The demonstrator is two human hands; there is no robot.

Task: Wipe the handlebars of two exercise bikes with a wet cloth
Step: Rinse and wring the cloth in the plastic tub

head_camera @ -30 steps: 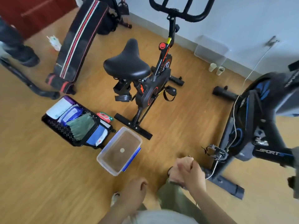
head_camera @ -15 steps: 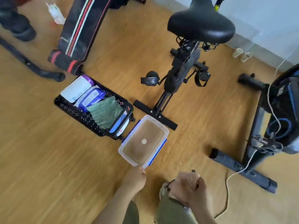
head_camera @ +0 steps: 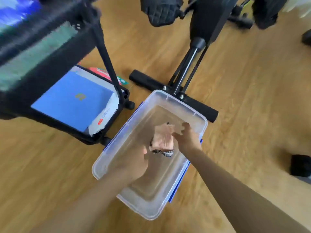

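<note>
Tub [head_camera: 193, 113] open above; bike foot bar [head_camera: 198, 105] (touching) behind.

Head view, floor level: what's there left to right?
Black mesh cart holding a blue box → clear plastic tub with the pink cloth over it, both hands there → black bike base bar → dark object at the right edge, too blurred to name.

Translucent, smooth plastic tub with blue clips [head_camera: 193, 113]; pale pink woven cloth with black mesh edging [head_camera: 164, 138] inside it. Glossy black metal bike struts [head_camera: 186, 68] over matt padded foot bar [head_camera: 200, 106]. Wood-grain plank floor [head_camera: 244, 91], satin finish.
</note>
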